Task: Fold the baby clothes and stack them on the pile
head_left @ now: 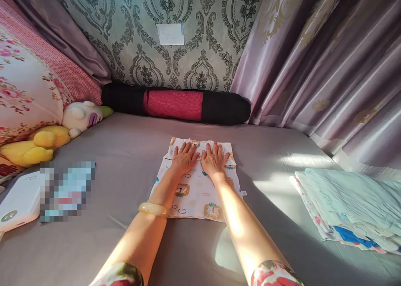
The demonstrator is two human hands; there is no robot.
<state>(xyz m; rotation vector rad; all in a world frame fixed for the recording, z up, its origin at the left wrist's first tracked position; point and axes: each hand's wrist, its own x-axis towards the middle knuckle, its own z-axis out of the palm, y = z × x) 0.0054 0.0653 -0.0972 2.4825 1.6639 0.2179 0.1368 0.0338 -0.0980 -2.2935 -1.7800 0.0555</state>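
Observation:
A white cloth garment point(200, 198) printed with lions and small clouds lies folded flat on the grey sheet. Its far edge is turned over in a strip, and a small tag sticks out at the right. My left hand point(184, 157) lies flat on the upper left of the garment, fingers spread and pointing away from me. Beside it, my right hand point(214, 158) presses flat on the upper right, its fingers also apart. Both palms rest across the folded strip, hiding part of it. A pale bangle point(153, 209) circles my left wrist.
Folded clothes point(354, 206) are stacked at the right. A white power bank point(23, 200) and a blurred packet point(70, 190) lie at the left, near a yellow plush toy point(40, 144) and a white one point(82, 116). Along the wall stretches a black-and-red long bag point(173, 105); curtains point(300, 56) hang right.

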